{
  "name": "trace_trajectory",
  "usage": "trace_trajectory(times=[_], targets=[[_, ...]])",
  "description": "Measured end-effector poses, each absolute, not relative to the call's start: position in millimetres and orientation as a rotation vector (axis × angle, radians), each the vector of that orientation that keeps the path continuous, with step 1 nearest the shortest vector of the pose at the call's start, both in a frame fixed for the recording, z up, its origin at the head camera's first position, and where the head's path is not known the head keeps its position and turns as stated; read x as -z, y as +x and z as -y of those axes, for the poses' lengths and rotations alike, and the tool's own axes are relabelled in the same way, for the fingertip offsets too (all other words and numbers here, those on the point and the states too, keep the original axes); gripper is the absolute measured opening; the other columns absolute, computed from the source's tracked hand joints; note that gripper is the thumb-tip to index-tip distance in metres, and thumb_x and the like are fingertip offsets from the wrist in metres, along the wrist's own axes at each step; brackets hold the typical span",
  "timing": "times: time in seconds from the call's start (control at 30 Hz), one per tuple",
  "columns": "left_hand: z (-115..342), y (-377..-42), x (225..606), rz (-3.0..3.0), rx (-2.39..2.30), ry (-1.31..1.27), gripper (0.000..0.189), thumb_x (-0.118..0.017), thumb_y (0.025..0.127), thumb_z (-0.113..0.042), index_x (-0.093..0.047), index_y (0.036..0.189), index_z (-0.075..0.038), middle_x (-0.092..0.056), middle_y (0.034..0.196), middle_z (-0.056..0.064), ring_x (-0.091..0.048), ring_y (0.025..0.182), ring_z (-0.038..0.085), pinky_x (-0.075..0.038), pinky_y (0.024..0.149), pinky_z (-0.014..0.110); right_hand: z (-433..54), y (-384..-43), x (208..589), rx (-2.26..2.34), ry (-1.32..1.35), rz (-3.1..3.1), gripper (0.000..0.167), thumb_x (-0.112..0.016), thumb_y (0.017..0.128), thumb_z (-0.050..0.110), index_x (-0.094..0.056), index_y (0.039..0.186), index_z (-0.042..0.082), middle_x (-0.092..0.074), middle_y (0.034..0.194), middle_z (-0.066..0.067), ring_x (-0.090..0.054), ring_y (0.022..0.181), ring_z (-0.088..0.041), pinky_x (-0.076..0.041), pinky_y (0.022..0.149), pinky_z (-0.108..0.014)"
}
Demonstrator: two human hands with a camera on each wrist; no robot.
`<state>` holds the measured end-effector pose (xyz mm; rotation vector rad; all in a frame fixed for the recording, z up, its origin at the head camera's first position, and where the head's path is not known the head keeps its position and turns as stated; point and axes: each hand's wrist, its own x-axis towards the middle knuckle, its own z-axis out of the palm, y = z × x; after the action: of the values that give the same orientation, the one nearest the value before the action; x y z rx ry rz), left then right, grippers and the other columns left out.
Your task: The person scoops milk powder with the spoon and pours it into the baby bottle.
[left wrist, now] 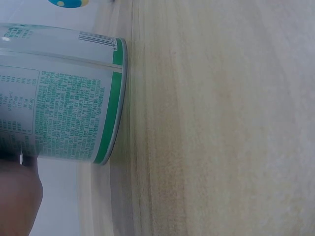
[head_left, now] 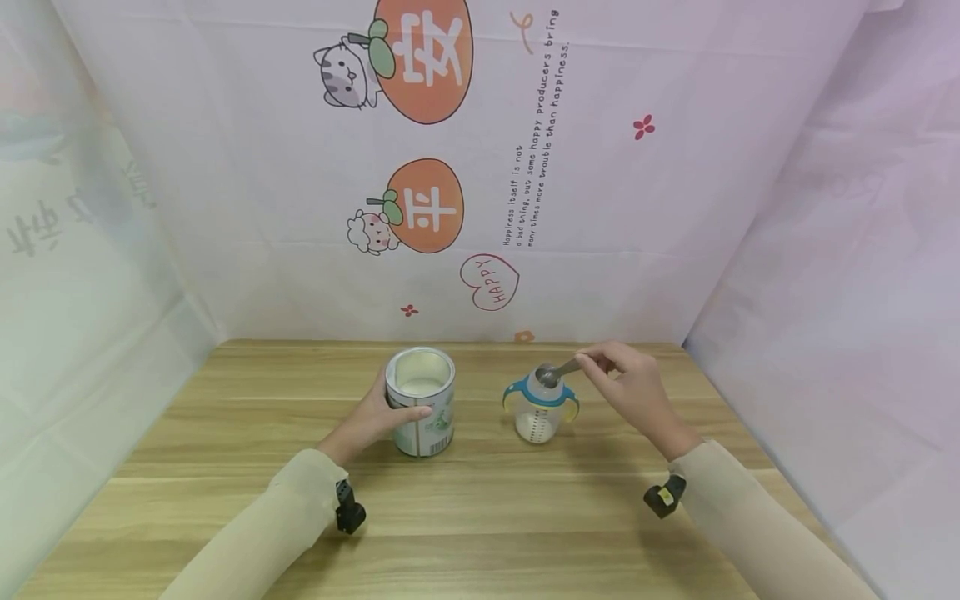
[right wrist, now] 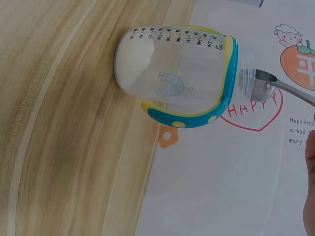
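My left hand (head_left: 381,417) grips the side of an open powder can (head_left: 437,421), its thumb across the front. Pale powder shows inside the can, and in the left wrist view its label (left wrist: 64,103) bears green print. To the right, a clear baby bottle (head_left: 537,423) with blue and yellow handles stands upright, uncapped. White powder (right wrist: 133,61) lies at its bottom in the right wrist view. My right hand (head_left: 632,385) pinches the handle of a metal measuring spoon (right wrist: 263,87), whose bowl sits in the bottle's mouth, tilted. The bowl's inside looks bare metal.
Both items stand on a wood-grain table (head_left: 480,517). A white printed cloth (head_left: 600,208) hangs behind the table's back edge, and pale cloth walls (head_left: 847,333) rise at both sides. A small black camera is strapped at each wrist.
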<state>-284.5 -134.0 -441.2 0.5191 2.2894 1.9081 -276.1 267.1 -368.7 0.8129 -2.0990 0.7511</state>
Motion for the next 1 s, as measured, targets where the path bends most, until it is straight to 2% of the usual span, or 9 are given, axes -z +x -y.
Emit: trace_trajectory(times=[0.17, 0.33, 0.53, 0.73, 0.93, 1.0], targets=[[133.9, -284.5, 441.4, -2.279, -1.914, 0.531, 0.098, -0.083, 0.085, -0.026, -0.016, 0.157, -0.032, -0.040, 0.148, 0.011, -0.036, 0.140, 0.034, -0.019, 0.114, 0.062, -268.6, -275.4, 369.7, -0.859, 0.725, 2.145, 0.007, -0.076, 0.089, 0.003, -0.075, 0.095, 0.007, -0.070, 0.080, 0.003, -0.059, 0.065, -0.009, -0.048, 0.063, -0.014], [134.5, -285.6, 442.6, -2.296, -1.896, 0.505, 0.100, -0.084, 0.084, -0.029, -0.016, 0.157, -0.030, -0.040, 0.149, 0.011, -0.035, 0.140, 0.034, -0.019, 0.115, 0.062, -269.9, -274.1, 368.6, -0.987, 0.581, 2.222, 0.006, -0.073, 0.094, 0.013, -0.076, 0.096, 0.008, -0.069, 0.078, 0.004, -0.057, 0.065, -0.010, -0.046, 0.059, -0.015], [134.2, -286.2, 444.3, -2.298, -1.884, 0.461, 0.103, -0.085, 0.082, -0.033, -0.014, 0.157, -0.032, -0.039, 0.149, 0.009, -0.035, 0.140, 0.033, -0.019, 0.115, 0.062, -272.8, -274.5, 368.9, -1.074, 0.484, 2.281, 0.013, -0.070, 0.097, 0.021, -0.076, 0.097, 0.010, -0.064, 0.074, 0.002, -0.053, 0.062, -0.013, -0.043, 0.053, -0.018], [133.5, -286.4, 444.5, -2.307, -1.894, 0.490, 0.102, -0.085, 0.083, -0.031, -0.015, 0.157, -0.031, -0.040, 0.149, 0.010, -0.036, 0.139, 0.034, -0.021, 0.114, 0.062, -276.7, -278.0, 370.8, -1.267, 0.331, 2.334, 0.031, -0.066, 0.098, 0.037, -0.075, 0.099, 0.008, -0.063, 0.075, -0.004, -0.055, 0.063, -0.017, -0.042, 0.048, -0.024], [133.6, -285.2, 444.1, -2.313, -1.887, 0.459, 0.104, -0.086, 0.081, -0.035, -0.016, 0.157, -0.034, -0.041, 0.147, 0.008, -0.037, 0.138, 0.032, -0.022, 0.114, 0.063, -279.5, -280.4, 372.1, -1.413, 0.204, 2.373, 0.041, -0.064, 0.097, 0.046, -0.073, 0.102, 0.006, -0.060, 0.074, -0.007, -0.048, 0.065, -0.018, -0.036, 0.048, -0.026], [133.5, -285.0, 443.9, -2.306, -1.894, 0.453, 0.103, -0.086, 0.080, -0.036, -0.017, 0.157, -0.035, -0.042, 0.146, 0.007, -0.038, 0.138, 0.031, -0.022, 0.114, 0.062, -279.5, -280.7, 372.0, -1.445, 0.181, 2.377, 0.042, -0.064, 0.097, 0.046, -0.072, 0.103, 0.005, -0.060, 0.074, -0.007, -0.049, 0.066, -0.018, -0.037, 0.052, -0.027]])
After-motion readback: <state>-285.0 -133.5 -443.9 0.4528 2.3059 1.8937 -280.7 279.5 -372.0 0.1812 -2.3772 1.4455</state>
